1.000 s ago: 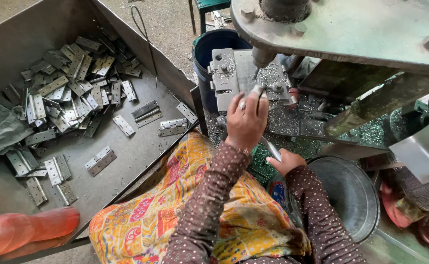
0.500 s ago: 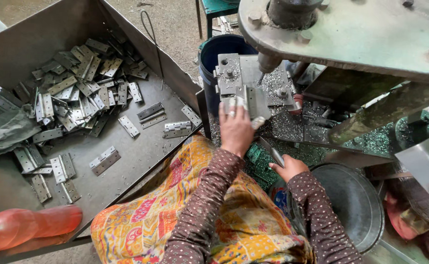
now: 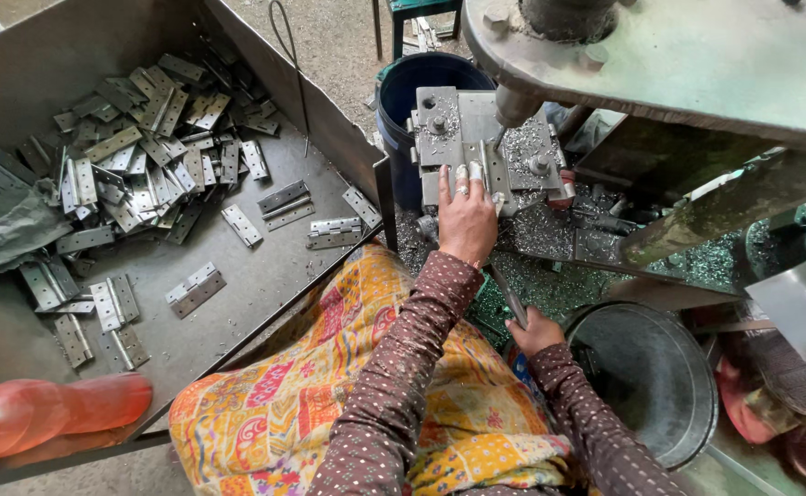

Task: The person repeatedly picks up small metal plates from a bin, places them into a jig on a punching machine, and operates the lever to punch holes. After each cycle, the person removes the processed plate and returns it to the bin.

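1. Looking down, we see the left hand [image 3: 466, 218] stretched forward, fingers flat and pressing a small grey metal hinge plate [image 3: 473, 174] against the grey steel jig block [image 3: 449, 138] on the press bed.
2. We note the hinge plate sits at the block's front edge, just beside the vertical steel punch rod [image 3: 516, 106], under the green cast-iron press frame [image 3: 697, 55].
3. We record the right hand [image 3: 533, 332] lower down, closed around a thin dark metal rod [image 3: 509, 296] that slants up toward the bed.
4. Silvery metal shavings [image 3: 550, 241] cover the bed around the block.
5. We see a large grey sheet-metal tray [image 3: 265, 266] to the left holding loose grey hinges [image 3: 146, 156], an orange plastic bottle [image 3: 49, 413] at its near corner, and a blue plastic drum [image 3: 412, 87] behind the block.
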